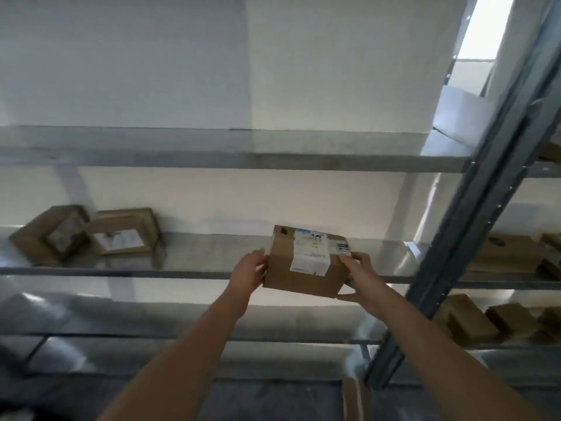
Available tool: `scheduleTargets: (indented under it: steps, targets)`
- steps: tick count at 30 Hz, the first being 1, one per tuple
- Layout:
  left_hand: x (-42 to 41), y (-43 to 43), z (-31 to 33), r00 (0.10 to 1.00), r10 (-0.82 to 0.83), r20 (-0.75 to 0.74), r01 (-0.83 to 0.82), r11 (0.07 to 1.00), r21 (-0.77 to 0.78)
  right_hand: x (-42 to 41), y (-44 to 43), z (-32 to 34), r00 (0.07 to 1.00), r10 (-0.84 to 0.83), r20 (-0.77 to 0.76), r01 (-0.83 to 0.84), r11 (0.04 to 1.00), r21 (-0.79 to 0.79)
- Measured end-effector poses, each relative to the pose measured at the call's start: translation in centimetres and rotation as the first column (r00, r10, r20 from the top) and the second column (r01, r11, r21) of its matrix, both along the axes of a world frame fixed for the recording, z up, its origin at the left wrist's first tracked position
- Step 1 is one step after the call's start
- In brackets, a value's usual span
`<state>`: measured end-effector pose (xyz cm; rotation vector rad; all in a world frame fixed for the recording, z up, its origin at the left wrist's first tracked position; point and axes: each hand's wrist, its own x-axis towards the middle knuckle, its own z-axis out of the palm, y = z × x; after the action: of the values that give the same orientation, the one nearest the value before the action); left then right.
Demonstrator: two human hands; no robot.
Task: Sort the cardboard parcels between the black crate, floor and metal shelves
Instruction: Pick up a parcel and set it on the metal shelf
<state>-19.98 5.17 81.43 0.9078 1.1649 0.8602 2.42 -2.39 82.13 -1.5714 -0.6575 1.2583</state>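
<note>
A brown cardboard parcel (pixel 306 262) with a white shipping label on top sits between both my hands at the front edge of the middle metal shelf (pixel 197 256). My left hand (pixel 249 273) grips its left side. My right hand (pixel 359 276) grips its right side, thumb under the lower corner. Whether the parcel rests on the shelf or hangs just in front of it, I cannot tell.
Two labelled cardboard parcels (pixel 51 235) (pixel 126 230) lie at the left of the same shelf. A grey upright post (pixel 473 214) stands at the right, with several more parcels (pixel 504 252) on the shelves beyond it. The upper shelf (pixel 212 147) is bare.
</note>
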Motion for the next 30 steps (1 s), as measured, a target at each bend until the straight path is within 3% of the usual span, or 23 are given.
scheduleTargets:
  steps: [7, 11, 20, 30]
  targets:
    - [-20.1, -2.0, -2.9, 0.97, 0.22, -0.105, -0.215, 0.975, 0.053, -18.2, 4.4, -0.9, 0.958, 0.284, 0.027, -0.282, 0.957, -0.064]
    - [-30.4, -4.1, -4.2, 0.929, 0.34, -0.144, -0.336, 0.94, 0.056, -28.8, 5.9, -1.4, 0.885, 0.456, 0.091, -0.444, 0.887, -0.124]
    - [-49.3, -13.0, -6.1, 0.74, 0.668, -0.079, -0.658, 0.744, 0.121, -52.4, 6.2, -2.5, 0.653, 0.735, 0.18, -0.72, 0.677, -0.154]
    - [-61.1, -19.4, -6.4, 0.481, 0.873, -0.081, -0.87, 0.487, 0.078, -69.4, 5.4, -3.8, 0.403, 0.895, 0.189, -0.902, 0.424, -0.086]
